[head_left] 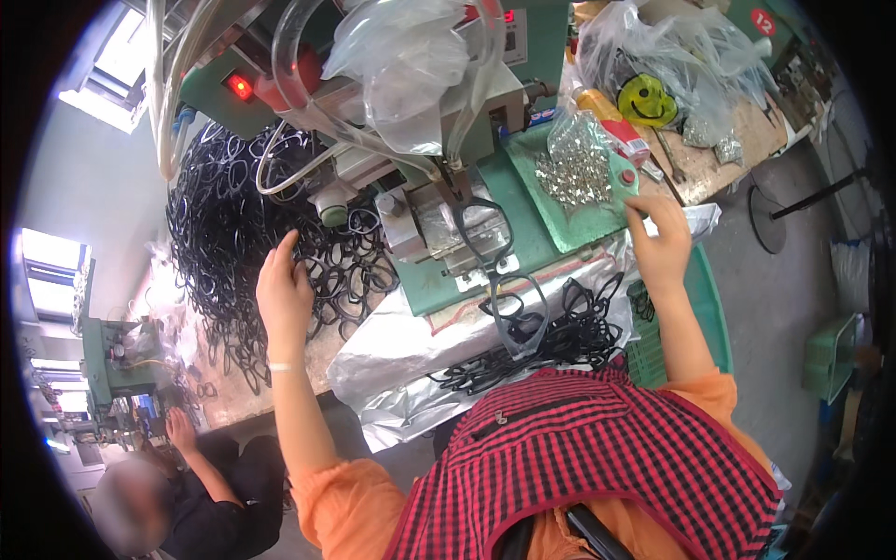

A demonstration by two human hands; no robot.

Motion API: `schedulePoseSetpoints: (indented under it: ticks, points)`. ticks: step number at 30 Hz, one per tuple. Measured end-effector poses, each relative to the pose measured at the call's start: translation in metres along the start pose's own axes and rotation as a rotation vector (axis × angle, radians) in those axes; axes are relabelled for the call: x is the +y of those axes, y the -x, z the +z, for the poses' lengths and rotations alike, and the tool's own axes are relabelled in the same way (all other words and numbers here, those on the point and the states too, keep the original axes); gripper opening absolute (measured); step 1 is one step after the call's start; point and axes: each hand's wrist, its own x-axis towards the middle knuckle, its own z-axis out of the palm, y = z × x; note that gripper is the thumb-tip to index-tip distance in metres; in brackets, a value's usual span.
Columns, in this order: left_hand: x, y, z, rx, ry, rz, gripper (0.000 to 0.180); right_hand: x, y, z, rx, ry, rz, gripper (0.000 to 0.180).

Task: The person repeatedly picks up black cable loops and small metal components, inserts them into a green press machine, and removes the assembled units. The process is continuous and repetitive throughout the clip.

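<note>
My left hand (pixel 283 294) is by the right side of a large heap of black eyeglass frames (pixel 219 215), its fingers stretched and apart from the thumb. A single black eyeglass frame (pixel 511 245) sits at the metal fixture (pixel 448 224) of the bench machine, one rim up at the tool and the other hanging toward me. My right hand (pixel 663 245) is at the right edge of a green tray (pixel 565 229), which bears a pile of small shiny metal parts (pixel 574 175). Its thumb and forefinger come together below a red button (pixel 627 176); whatever is between them is too small to make out.
More black frames (pixel 569 336) lie on silver foil (pixel 373 373) along the bench edge near my lap. Clear tubes (pixel 280 56) and a plastic bag (pixel 401 75) hang over the machine. Plastic bags (pixel 672 47) and a wrench (pixel 670 154) are at right. Another person (pixel 215 495) sits at left.
</note>
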Motion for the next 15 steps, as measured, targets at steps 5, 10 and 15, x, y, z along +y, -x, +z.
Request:
schedulePoseSetpoints:
  ticks: [5,10,15]
  points:
    - [0.025,0.045,0.003,0.26,0.334,-0.281,0.013,-0.014,0.007,-0.013,-0.073,-0.185,0.151,0.013]
    - [0.054,0.036,0.007,0.495,1.095,-0.5,0.018,-0.091,-0.044,0.003,-0.344,-0.65,0.072,0.014]
    - [0.07,0.022,0.032,0.355,1.227,-0.508,0.01,-0.125,-0.075,0.068,-0.298,-0.985,0.243,0.034]
